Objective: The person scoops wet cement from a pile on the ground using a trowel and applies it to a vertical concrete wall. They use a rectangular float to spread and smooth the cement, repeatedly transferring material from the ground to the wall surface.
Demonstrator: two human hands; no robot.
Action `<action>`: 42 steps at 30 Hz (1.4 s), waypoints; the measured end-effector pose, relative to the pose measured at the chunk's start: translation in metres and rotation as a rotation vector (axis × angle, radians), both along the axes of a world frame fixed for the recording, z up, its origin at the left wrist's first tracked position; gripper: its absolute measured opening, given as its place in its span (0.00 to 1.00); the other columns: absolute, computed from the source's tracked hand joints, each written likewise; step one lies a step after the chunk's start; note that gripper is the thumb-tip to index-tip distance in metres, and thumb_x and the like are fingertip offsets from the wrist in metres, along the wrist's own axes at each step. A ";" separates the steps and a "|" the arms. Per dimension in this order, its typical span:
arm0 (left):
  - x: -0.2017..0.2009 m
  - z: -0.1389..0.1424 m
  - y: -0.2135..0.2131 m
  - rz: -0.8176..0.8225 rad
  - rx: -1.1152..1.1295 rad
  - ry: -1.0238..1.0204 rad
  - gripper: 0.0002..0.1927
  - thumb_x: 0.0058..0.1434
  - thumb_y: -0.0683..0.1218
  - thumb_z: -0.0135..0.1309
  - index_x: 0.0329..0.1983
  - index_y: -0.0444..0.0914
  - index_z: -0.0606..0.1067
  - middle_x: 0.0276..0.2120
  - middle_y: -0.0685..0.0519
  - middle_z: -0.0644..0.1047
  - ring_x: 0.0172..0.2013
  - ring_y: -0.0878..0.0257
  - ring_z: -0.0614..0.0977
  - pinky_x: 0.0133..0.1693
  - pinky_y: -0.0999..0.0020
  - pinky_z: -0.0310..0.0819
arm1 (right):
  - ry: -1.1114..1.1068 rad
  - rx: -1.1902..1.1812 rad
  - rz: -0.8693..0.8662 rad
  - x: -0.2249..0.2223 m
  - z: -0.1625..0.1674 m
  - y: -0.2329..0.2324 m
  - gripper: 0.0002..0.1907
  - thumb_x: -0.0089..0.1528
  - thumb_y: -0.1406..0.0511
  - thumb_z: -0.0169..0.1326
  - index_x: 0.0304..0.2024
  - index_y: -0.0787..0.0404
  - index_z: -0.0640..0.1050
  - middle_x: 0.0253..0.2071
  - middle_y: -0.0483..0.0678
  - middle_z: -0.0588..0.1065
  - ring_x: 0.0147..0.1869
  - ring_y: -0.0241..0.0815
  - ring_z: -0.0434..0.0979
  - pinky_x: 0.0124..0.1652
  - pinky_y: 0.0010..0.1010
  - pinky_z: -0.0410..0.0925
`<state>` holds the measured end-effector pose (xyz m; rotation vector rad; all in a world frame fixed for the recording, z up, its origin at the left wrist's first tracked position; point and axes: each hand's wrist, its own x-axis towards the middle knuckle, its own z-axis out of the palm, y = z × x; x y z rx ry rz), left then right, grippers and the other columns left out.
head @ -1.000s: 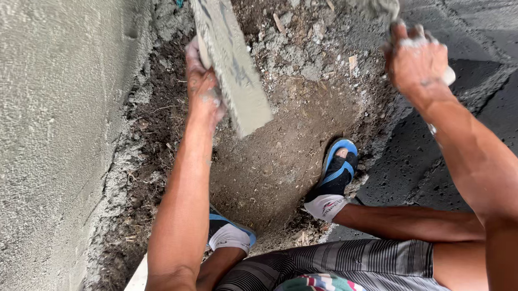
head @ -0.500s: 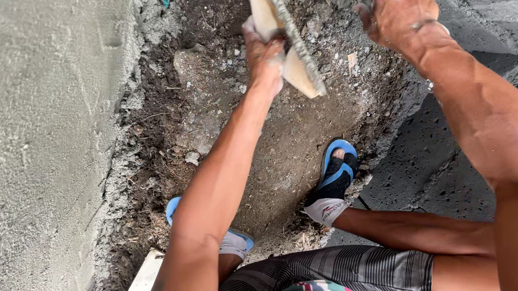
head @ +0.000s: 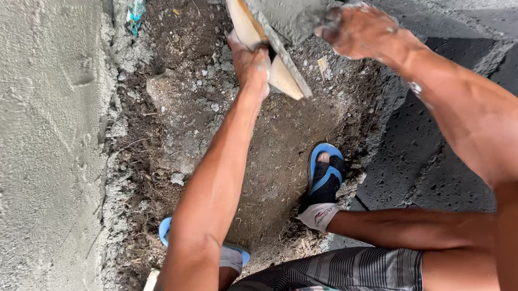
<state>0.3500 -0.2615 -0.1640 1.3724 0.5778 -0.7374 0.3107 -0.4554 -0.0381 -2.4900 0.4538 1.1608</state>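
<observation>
a: what's nearest?
b: blue sandals [head: 326, 176] on dug soil [head: 282, 158].
a: and the hands?
b: left hand [head: 250, 63], grip wrapped around a wooden mortar board [head: 258, 38]; right hand [head: 357, 30], grip curled in wet mortar [head: 288, 10] on it, beside the rendered wall [head: 32, 135].

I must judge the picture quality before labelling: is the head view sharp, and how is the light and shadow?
Head view: soft, even daylight, no glare, no hard shadows; the dirt ground and blue sandal are fairly sharp; the right hand shows slight motion blur; the left hand under the mortar board is clearer; the arms look stretched by the wide lens.
</observation>
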 end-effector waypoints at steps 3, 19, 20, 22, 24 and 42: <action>-0.023 0.016 0.011 0.092 -0.208 -0.199 0.37 0.61 0.30 0.47 0.72 0.42 0.52 0.59 0.42 0.66 0.55 0.48 0.76 0.51 0.49 0.85 | -0.027 0.155 -0.233 -0.019 0.030 0.001 0.25 0.72 0.52 0.40 0.68 0.50 0.69 0.27 0.55 0.74 0.19 0.38 0.66 0.20 0.35 0.67; -0.013 0.040 -0.037 0.375 -0.783 0.270 0.31 0.65 0.41 0.42 0.70 0.51 0.50 0.63 0.44 0.63 0.57 0.54 0.72 0.54 0.46 0.76 | -0.773 -0.459 0.246 -0.112 0.126 0.004 0.14 0.74 0.68 0.55 0.60 0.66 0.72 0.40 0.53 0.72 0.39 0.45 0.72 0.29 0.35 0.69; -0.014 0.043 -0.041 0.386 -0.770 0.270 0.31 0.65 0.41 0.42 0.70 0.50 0.50 0.62 0.44 0.63 0.57 0.54 0.72 0.54 0.46 0.76 | -0.797 -0.462 0.225 -0.116 0.128 0.002 0.13 0.75 0.69 0.56 0.60 0.66 0.72 0.40 0.52 0.72 0.39 0.46 0.71 0.29 0.35 0.68; -0.014 0.050 -0.053 0.430 -0.727 0.228 0.31 0.64 0.41 0.43 0.69 0.49 0.51 0.61 0.44 0.63 0.56 0.55 0.72 0.54 0.47 0.75 | -0.912 -0.423 0.259 -0.123 0.137 -0.004 0.13 0.70 0.71 0.58 0.55 0.68 0.71 0.38 0.52 0.73 0.37 0.47 0.72 0.33 0.39 0.70; -0.008 0.060 -0.072 0.483 -0.673 0.143 0.30 0.63 0.41 0.43 0.68 0.47 0.52 0.60 0.44 0.64 0.55 0.55 0.72 0.54 0.48 0.74 | -1.001 -0.372 0.237 -0.129 0.146 -0.006 0.15 0.71 0.72 0.60 0.55 0.70 0.70 0.41 0.53 0.73 0.39 0.47 0.73 0.38 0.38 0.72; 0.041 0.122 -0.136 0.656 -0.743 -0.359 0.41 0.54 0.32 0.54 0.68 0.38 0.49 0.54 0.44 0.64 0.53 0.55 0.71 0.55 0.54 0.72 | -0.967 -0.002 -0.593 -0.184 0.185 -0.001 0.16 0.77 0.62 0.52 0.56 0.69 0.66 0.41 0.45 0.69 0.39 0.30 0.67 0.41 0.18 0.61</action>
